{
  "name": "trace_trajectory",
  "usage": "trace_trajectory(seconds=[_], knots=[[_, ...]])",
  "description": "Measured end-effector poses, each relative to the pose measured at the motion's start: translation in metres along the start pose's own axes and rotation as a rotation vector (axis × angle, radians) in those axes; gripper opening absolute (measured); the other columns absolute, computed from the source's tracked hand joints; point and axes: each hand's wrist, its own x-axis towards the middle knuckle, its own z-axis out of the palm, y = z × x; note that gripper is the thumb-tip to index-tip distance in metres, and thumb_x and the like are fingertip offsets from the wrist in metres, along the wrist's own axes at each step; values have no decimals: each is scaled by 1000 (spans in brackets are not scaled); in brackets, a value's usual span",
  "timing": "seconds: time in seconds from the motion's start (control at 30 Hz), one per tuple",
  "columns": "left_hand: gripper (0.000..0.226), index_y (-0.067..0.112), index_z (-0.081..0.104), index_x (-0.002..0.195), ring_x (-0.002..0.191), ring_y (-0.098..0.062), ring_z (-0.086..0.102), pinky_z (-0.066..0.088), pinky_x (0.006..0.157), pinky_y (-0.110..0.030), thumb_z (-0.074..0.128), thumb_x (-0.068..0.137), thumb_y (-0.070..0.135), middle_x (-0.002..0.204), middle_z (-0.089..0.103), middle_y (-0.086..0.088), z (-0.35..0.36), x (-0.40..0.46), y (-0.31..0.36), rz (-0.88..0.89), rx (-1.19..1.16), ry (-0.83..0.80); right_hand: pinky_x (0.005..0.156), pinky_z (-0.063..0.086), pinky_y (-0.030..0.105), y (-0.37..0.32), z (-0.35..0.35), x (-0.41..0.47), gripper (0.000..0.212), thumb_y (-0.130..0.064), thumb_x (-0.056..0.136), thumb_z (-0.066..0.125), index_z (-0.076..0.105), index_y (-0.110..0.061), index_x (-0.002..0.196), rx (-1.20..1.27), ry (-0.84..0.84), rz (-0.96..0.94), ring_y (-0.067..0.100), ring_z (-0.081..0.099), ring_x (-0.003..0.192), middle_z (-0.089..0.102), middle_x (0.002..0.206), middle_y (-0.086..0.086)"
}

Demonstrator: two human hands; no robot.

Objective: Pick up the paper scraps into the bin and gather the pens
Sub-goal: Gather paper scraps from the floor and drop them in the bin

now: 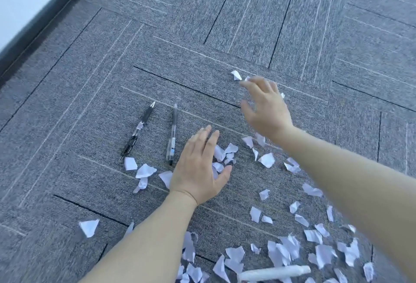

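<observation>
Several torn white paper scraps [266, 160] lie scattered over the grey carpet, thickest at the lower right [283, 253]. Two pens rest side by side at centre left: a black pen [137, 130] and a clear grey pen [172, 135]. My left hand [198, 170] hovers flat and open just right of the grey pen, over a small cluster of scraps [226, 152]. My right hand [264, 108] is blurred, fingers spread, reaching toward the far scrap [236, 75]. Neither hand holds anything.
A white cylindrical object [274, 273] lies at the bottom edge among the scraps. A dark skirting strip [45, 21] and a pale wall run along the upper left. No bin is in view.
</observation>
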Motion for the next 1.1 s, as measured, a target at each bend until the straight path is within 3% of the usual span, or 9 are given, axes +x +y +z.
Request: trace_trajectory(seconds=[0.13,0.27,0.4,0.47,0.57,0.77,0.93,1.0,1.1], knots=[[79,12,16,149,145,-19,10,14,119,-37,39,88,56,158,15,-6,0,-2,1,-1,-28,-11,117,14,46,-7,18,75,59,-43,99,40,24,-24,152,-68,-287,33,24,7,149,12,162,-2],[79,9,17,149,145,-19,13,16,119,-37,41,88,53,157,19,-8,0,-3,-2,11,-31,17,110,36,42,-5,21,10,46,-29,100,39,42,-11,142,-69,-215,-36,20,32,139,37,151,2],[78,9,19,149,144,-20,15,14,119,-35,40,89,53,156,21,-8,1,-3,-1,20,-40,46,85,52,43,2,-1,-94,32,-23,96,44,68,-10,112,5,-53,-289,24,61,106,68,115,4],[78,10,17,149,144,-19,13,9,118,-32,37,89,54,157,19,-7,2,-3,-2,27,-23,56,94,46,48,18,-7,-85,32,-28,96,47,65,-15,119,25,62,-96,26,52,118,61,127,4],[78,11,16,149,144,-18,11,6,117,-29,34,88,56,157,18,-6,2,-4,-1,26,-12,53,115,18,51,50,-5,-32,54,-45,96,44,37,-25,146,36,-46,278,27,14,146,24,158,2],[78,13,9,151,147,-15,5,7,120,-36,29,89,57,159,10,-3,4,-4,-2,80,55,-18,113,30,45,50,0,-75,47,-35,97,43,44,-21,142,98,-205,112,18,30,140,29,154,-3],[69,16,11,152,146,-12,6,3,119,-30,35,92,42,159,15,-2,11,-17,31,358,-57,-232,106,37,34,23,-7,-197,39,-28,96,44,55,-19,132,121,-267,-160,12,45,128,49,141,-4],[59,17,25,149,144,-14,16,10,119,-30,43,94,31,155,28,-2,17,-33,51,386,-229,-265,108,35,41,28,-11,-210,39,-30,93,42,58,-20,128,144,-130,-103,15,47,125,56,135,-1],[48,16,42,140,140,-14,26,24,116,-38,43,93,23,148,38,-3,20,-48,62,354,-410,-150,115,19,48,59,-18,-182,46,-43,94,42,46,-30,138,115,7,167,21,25,142,35,153,-2]])
